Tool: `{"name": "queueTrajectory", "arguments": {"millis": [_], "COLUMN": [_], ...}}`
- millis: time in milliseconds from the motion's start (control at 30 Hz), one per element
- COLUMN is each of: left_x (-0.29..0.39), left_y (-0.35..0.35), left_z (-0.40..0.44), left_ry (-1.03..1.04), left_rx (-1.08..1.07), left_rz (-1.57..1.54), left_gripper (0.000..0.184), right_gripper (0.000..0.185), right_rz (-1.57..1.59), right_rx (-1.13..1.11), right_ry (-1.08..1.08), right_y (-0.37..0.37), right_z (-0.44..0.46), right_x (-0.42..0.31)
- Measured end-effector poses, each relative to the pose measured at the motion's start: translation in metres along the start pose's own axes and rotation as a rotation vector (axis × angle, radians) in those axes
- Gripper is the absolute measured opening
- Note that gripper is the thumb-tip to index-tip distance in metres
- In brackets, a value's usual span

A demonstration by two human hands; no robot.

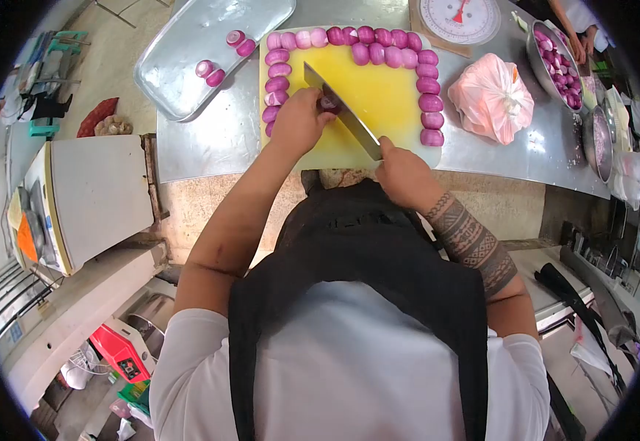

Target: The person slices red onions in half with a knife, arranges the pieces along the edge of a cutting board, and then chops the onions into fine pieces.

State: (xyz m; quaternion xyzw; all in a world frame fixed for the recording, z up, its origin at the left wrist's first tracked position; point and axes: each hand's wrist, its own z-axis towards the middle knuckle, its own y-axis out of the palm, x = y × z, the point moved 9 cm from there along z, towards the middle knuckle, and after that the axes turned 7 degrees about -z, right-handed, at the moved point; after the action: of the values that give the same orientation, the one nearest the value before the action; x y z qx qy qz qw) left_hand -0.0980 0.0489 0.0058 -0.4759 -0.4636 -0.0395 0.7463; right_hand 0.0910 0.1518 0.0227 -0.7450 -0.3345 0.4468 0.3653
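Cutting board (379,95), upper center of the frame, on the table (210,151); onions (428,85) along its left, top and right edges. Tray (180,59) at left; bag (492,98), then bowl (554,66), at right; scale (459,20) above the bag.

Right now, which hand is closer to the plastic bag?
Right. The right hand, gripping the knife, is left of the bag, toward the person; the left hand, farther left.

The cutting board (375,95) is yellow at centre with a pale border; onions (432,120) are purple-pink, tray (202,51) silver-grey, bag (493,99) translucent pink-white, apron (364,242) black, shirt (364,360) white, and right forearm (474,242) marked with dark geometric banding.
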Motion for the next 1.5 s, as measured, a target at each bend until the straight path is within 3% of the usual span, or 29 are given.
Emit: {"name": "queueTrajectory", "arguments": {"millis": [100,267,367,567,733,900,967,1067,1200,1400,1500], "left_x": [0.009,0.017,0.025,0.021,0.017,0.012,0.009,0.015,0.009,0.008,-0.006], "left_y": [0.007,0.027,0.017,0.03,0.026,0.023,0.023,0.02,0.02,0.017,0.02], "left_z": [-0.001,0.006,0.005,0.009,0.006,0.007,0.005,0.003,0.003,0.0,0.001], "left_ry": [0.047,0.087,0.019,0.045,0.017,0.018,0.012,0.057,-0.049,0.065,-0.004], "left_rx": [0.019,-0.038,-0.014,-0.201,-0.146,-0.094,-0.089,-0.054,-0.043,0.026,-0.007], "left_rz": [0.031,0.184,0.167,0.186,0.147,0.065,0.044,-0.022,0.015,-0.004,-0.061], "left_gripper": [0.047,0.05,0.045,0.036,0.032,0.031,0.031,0.021,0.02,0.022,0.023], "right_gripper": [0.026,0.023,0.023,0.025,0.028,0.026,0.023,0.02,0.019,0.017,0.017], "right_rz": [0.054,0.008,-0.013,-0.058,-0.096,-0.073,-0.064,-0.067,-0.055,-0.083,-0.072], "right_rx": [0.088,0.039,0.039,-0.046,-0.041,0.015,-0.031,-0.001,0.075,0.09,0.093], "right_ry": [-0.037,0.092,0.105,0.181,0.13,0.106,0.131,0.113,0.059,0.025,0.064], "right_y": [-0.01,-0.012,-0.001,-0.034,-0.005,-0.038,-0.004,-0.019,-0.021,-0.03,-0.003], "right_z": [-0.028,-0.065,-0.068,-0.071,-0.064,-0.07,-0.06,-0.063,-0.07,-0.071,-0.064], "right_x": [0.016,0.032,0.035,0.006,0.01,-0.015,-0.001,-0.01,-0.022,-0.036,-0.019]}}
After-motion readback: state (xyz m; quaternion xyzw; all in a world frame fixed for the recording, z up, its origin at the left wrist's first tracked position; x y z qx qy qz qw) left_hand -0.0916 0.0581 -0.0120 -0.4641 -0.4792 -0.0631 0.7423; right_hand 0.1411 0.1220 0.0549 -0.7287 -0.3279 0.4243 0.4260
